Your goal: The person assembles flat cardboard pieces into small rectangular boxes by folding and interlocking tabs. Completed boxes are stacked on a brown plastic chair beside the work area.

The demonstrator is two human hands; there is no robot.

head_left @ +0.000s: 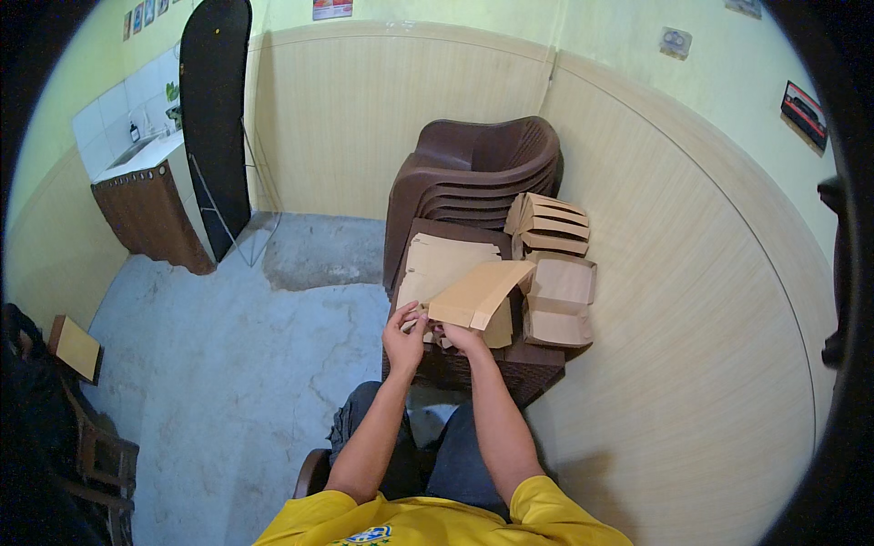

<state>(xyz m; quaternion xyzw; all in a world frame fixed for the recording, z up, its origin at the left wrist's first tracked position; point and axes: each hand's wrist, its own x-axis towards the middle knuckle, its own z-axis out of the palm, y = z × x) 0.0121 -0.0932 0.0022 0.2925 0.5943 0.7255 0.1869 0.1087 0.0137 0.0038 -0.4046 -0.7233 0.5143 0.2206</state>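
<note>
A partly folded brown cardboard box (478, 289) is tilted up between my two hands, its near right corner flap bent. My left hand (403, 338) pinches its near left corner. From below, my right hand (462, 338) grips the near edge, with most of its fingers hidden behind the cardboard. Under and behind the box lies a stack of flat cardboard blanks (444, 255), resting on the seat of a pile of brown plastic chairs (473, 173).
An open folded box (557, 300) sits to the right, with several nested boxes (551, 223) behind it against the panelled wall (692, 300). On the far left are an ironing board (216, 118), a sink counter (146, 155) and a wooden chair (100, 455).
</note>
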